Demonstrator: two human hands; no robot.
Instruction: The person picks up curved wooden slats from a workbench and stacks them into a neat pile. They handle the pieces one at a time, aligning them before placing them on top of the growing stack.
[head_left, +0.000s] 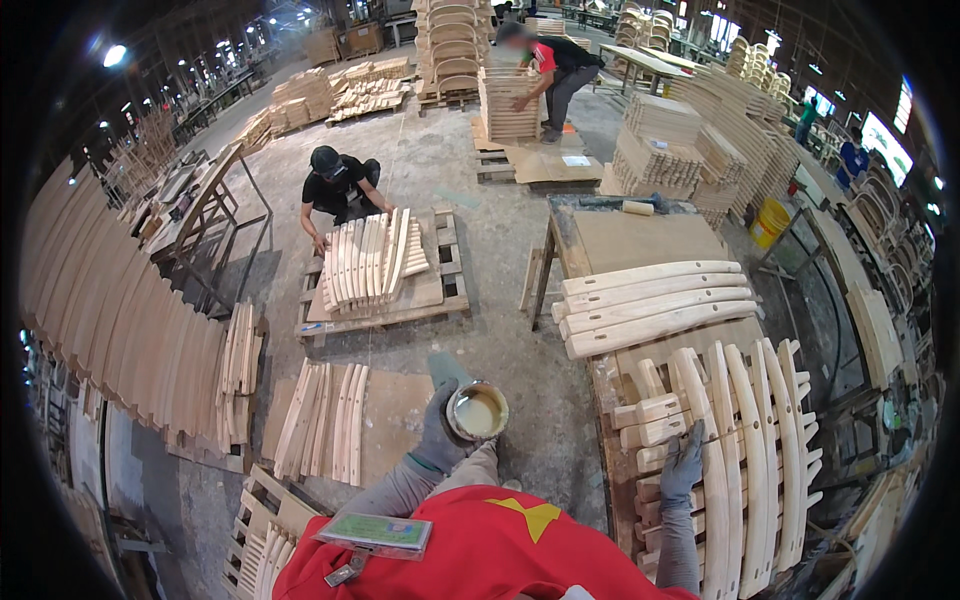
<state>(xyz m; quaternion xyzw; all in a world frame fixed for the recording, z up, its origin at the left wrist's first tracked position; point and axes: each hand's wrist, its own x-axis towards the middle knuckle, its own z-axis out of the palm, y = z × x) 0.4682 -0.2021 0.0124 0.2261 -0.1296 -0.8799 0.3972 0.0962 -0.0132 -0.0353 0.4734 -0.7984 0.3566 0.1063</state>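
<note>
the concrete floor (500, 340) carries pallets and stacks of bent wood parts. a long rack of curved slats (110, 320) runs down the left edge. in front of the person stands the desk (640, 240), its far end bare, its middle holding four long curved rails (655, 305) laid side by side. nearer, a row of curved chair slats (750, 450) lies on the desk, with short blocks (650, 410) at its left.

the right hand (683, 462), gloved, rests flat on one of the slats, fingers together, gripping nothing. the left hand (440, 430), gloved, is closed around a small round tin (477, 411) of pale liquid, held over the floor just left of the desk.

judgement: to work well here, keep the tin level and close to the slats so nothing drips on the floor, and press the slat down firmly so it does not rock. two co-workers (340, 185) sort parts well beyond.
</note>
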